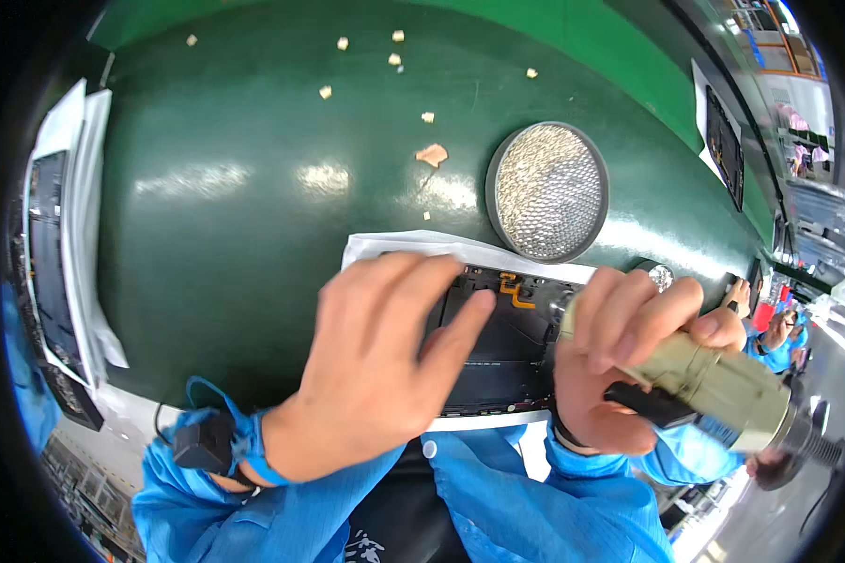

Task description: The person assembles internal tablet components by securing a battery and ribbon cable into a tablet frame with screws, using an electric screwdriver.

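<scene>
A black electronic panel (498, 380), probably an opened laptop or tablet casing, lies in front of me on a white sheet (394, 244). An orange ribbon cable (516, 293) shows near its far edge. My left hand (366, 352) is over the panel's left part, thumb and fingers apart, and I see nothing held in it. Wrapped round a beige electric screwdriver (723, 375) with a black lever is my right hand (606, 375). The screwdriver's tip points left at the panel's far right corner; whether it touches a screw is hidden.
Just beyond the panel stands a round grey dish (549, 255) full of small screws. Several small pale bits and a tan scrap (432, 156) lie scattered on the green table (225, 253). More panels on white sheets (86, 235) sit at left and far right. Other people work at right.
</scene>
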